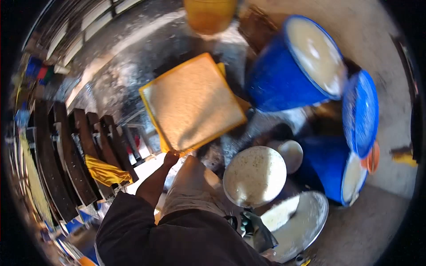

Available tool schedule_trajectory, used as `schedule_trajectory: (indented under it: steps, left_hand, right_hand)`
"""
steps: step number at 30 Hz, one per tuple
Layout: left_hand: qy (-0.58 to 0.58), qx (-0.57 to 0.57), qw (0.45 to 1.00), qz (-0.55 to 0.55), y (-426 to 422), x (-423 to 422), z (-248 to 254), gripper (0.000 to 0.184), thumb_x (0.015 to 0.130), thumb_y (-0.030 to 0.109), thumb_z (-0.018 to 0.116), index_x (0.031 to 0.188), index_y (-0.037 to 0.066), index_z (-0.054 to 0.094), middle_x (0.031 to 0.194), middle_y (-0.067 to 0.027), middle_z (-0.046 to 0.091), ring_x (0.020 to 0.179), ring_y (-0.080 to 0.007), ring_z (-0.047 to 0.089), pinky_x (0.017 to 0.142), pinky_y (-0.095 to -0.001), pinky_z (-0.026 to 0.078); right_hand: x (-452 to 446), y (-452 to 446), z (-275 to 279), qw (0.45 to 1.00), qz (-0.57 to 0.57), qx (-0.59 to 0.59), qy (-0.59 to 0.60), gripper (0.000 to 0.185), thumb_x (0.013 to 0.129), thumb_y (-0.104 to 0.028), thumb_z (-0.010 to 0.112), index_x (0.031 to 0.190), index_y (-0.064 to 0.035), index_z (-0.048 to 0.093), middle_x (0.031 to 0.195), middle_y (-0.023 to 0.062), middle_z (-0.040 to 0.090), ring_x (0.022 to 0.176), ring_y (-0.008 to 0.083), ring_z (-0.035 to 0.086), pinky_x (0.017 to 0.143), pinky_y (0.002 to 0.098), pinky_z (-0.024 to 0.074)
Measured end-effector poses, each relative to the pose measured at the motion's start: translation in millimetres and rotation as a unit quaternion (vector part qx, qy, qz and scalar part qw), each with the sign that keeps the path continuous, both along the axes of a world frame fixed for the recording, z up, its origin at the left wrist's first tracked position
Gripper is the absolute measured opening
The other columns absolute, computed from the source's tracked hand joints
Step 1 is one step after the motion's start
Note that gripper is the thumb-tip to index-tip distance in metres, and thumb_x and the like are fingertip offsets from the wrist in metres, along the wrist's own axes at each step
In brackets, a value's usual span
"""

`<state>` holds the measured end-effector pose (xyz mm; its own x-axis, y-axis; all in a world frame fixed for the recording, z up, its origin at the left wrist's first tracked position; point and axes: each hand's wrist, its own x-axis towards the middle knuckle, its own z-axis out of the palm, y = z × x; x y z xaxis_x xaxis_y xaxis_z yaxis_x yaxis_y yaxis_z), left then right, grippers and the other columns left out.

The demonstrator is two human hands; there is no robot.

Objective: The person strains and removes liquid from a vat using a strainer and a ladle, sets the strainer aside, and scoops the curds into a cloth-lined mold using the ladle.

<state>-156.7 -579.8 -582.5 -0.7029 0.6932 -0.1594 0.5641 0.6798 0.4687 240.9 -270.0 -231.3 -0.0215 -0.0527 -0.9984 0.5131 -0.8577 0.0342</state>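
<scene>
My left hand (171, 157) is closed at the near corner of a square, pale-surfaced panel with a yellow rim (193, 102). More yellow shows beneath its edges, and a shadow falls across its face. To my right, a round whitish pan or bowl (255, 176) is close to my body. Just below its rim is a dark, glove-like shape (258, 230) with a bit of teal. I cannot make out whether that is my right hand or something it holds. Under that shape lies a wide, shallow basin (306, 226) with whitish contents.
A blue drum (275, 71) filled with creamy liquid stands at upper right. Below it are a second blue drum (326, 166) and a blue lid (361, 113). A yellow container (210, 15) is at the top. Dark slats (82, 153) with a yellow cloth (106, 170) flank my left.
</scene>
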Motion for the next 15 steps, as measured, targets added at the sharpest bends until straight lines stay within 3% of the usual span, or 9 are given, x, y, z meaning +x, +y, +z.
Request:
schedule_trajectory:
  steps: [2,3,4,6,7,10,13,14,15]
  left_hand:
    - [-0.005,-0.103,0.992,0.079,5.9,-18.1,30.7,0.026,0.081,0.021,0.055,0.098,0.002,0.058,0.095,-0.0227,0.061,0.096,-0.0404,0.059,0.085,-0.0448,0.049]
    - [-0.111,-0.084,0.949,0.284,16.8,-24.8,55.0,0.039,0.078,0.024,0.058,0.11,0.002,0.051,0.112,-0.0247,0.054,0.111,-0.039,0.052,0.095,-0.0442,0.043]
    - [-0.176,-0.147,0.944,0.237,18.5,-42.2,70.2,0.061,0.076,0.026,0.06,0.128,0.001,0.041,0.135,-0.0248,0.039,0.128,-0.0347,0.039,0.101,-0.0415,0.04]
    - [-0.028,-0.163,0.969,0.181,-14.5,-37.0,-2.7,0.08,0.075,0.027,0.062,0.142,0.002,0.026,0.149,-0.0216,0.024,0.139,-0.03,0.025,0.106,-0.0386,0.036]
    - [-0.217,-0.237,0.922,0.214,9.2,-60.3,47.8,0.095,0.076,0.032,0.063,0.148,0.005,0.009,0.154,-0.0189,0.011,0.139,-0.0286,0.025,0.107,-0.0373,0.037]
    - [-0.274,-0.248,0.903,0.221,17.6,-70.6,60.7,0.101,0.076,0.036,0.064,0.148,0.007,-0.001,0.156,-0.0155,0.002,0.127,-0.032,0.046,0.101,-0.0389,0.043]
    - [-0.326,-0.23,0.885,0.239,23.7,-79.3,82.9,0.097,0.078,0.032,0.061,0.149,0.006,-0.001,0.156,-0.0148,-0.001,0.126,-0.0313,0.047,0.1,-0.0396,0.043]
    - [-0.291,-0.217,0.904,0.225,5.4,-69.3,34.7,0.098,0.079,0.034,0.06,0.148,0.005,-0.003,0.156,-0.0139,-0.003,0.127,-0.0312,0.046,0.1,-0.0398,0.043]
    - [-0.306,-0.23,0.898,0.216,5.6,-73.2,43.6,0.099,0.079,0.033,0.06,0.148,0.005,-0.005,0.156,-0.0135,-0.005,0.127,-0.0312,0.046,0.099,-0.04,0.044]
  right_hand:
    - [-66.0,-6.0,-26.8,0.998,0.051,0.009,0.031,0.018,0.088,-0.026,0.061,0.085,-0.0085,0.064,0.06,-0.002,0.049,0.051,0.0116,0.048,0.047,0.0283,0.0382]
    - [-100.6,-7.9,-41.9,0.996,0.067,0.007,0.052,0.018,0.088,-0.026,0.061,0.086,-0.0084,0.064,0.06,-0.0019,0.049,0.051,0.0116,0.048,0.047,0.0282,0.0385]
    - [-134.5,-8.5,-55.8,0.994,0.083,0.003,0.074,0.018,0.088,-0.026,0.061,0.086,-0.0083,0.064,0.061,-0.0019,0.049,0.052,0.0116,0.048,0.048,0.0282,0.0387]
    - [-195.0,-13.9,-78.4,0.988,0.106,0.0,0.111,0.017,0.088,-0.025,0.061,0.087,-0.0081,0.064,0.062,-0.0017,0.05,0.053,0.0117,0.048,0.049,0.0281,0.0392]
    - [-219.6,-13.1,-85.6,0.986,0.109,0.0,0.125,0.017,0.088,-0.025,0.061,0.088,-0.0079,0.063,0.063,-0.0016,0.05,0.053,0.0117,0.049,0.049,0.0281,0.0394]
    - [-282.7,-17.3,-102.8,0.98,0.118,0.004,0.162,0.017,0.088,-0.024,0.061,0.09,-0.0076,0.063,0.065,-0.0013,0.051,0.055,0.0118,0.049,0.05,0.0279,0.0401]
    - [-333.9,-19.2,-111.8,0.974,0.126,0.015,0.185,0.017,0.088,-0.023,0.061,0.092,-0.0072,0.063,0.066,-0.001,0.051,0.056,0.0119,0.049,0.052,0.0278,0.0408]
    - [-346.5,-19.9,-113.8,0.974,0.123,0.016,0.191,0.017,0.088,-0.023,0.061,0.092,-0.0071,0.063,0.067,-0.0009,0.051,0.057,0.0119,0.05,0.052,0.0278,0.0411]
    - [-356.1,-19.0,-114.1,0.973,0.119,0.021,0.196,0.017,0.088,-0.023,0.061,0.093,-0.007,0.063,0.067,-0.0008,0.052,0.057,0.0119,0.05,0.053,0.0277,0.0413]
